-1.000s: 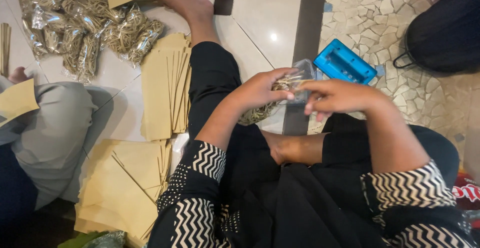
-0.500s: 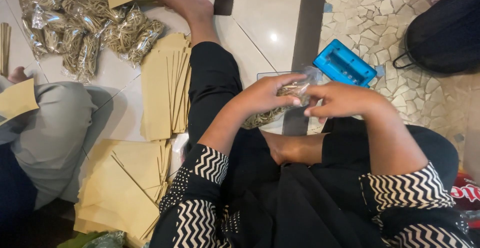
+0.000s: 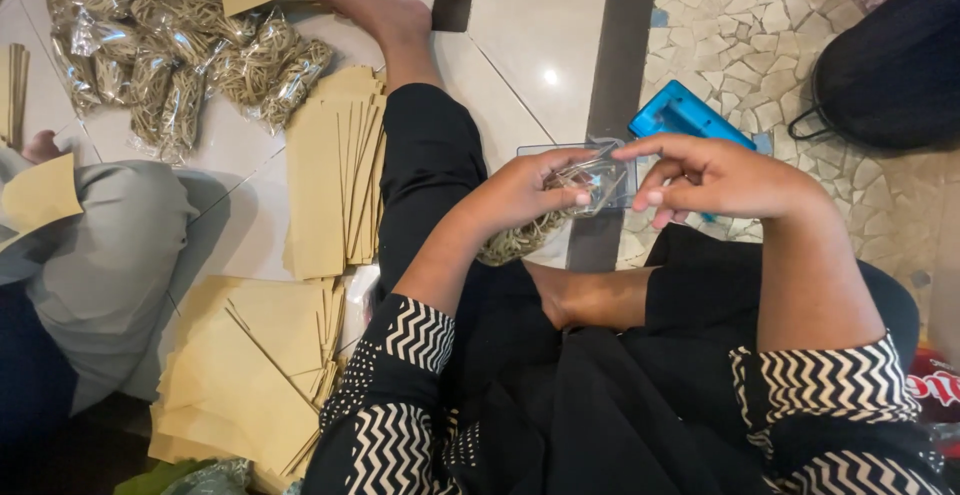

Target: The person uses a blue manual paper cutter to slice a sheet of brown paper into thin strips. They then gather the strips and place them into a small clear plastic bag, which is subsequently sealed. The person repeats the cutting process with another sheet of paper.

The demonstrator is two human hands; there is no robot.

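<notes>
My left hand and right hand both grasping a clear plastic pouch of thin straw-coloured sticks, blue stapler just beyond, tan envelopes on the floor

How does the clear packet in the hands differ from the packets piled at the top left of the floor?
The held packet is pinched between the left hand and right hand above the lap; the piled packets lie loose on the tiled floor. The held packet is a single one; the pile holds many, overlapping. The held one looks only part filled, the piled ones stuffed. Both are clear crinkly film holding pale straw-coloured strands.
</notes>
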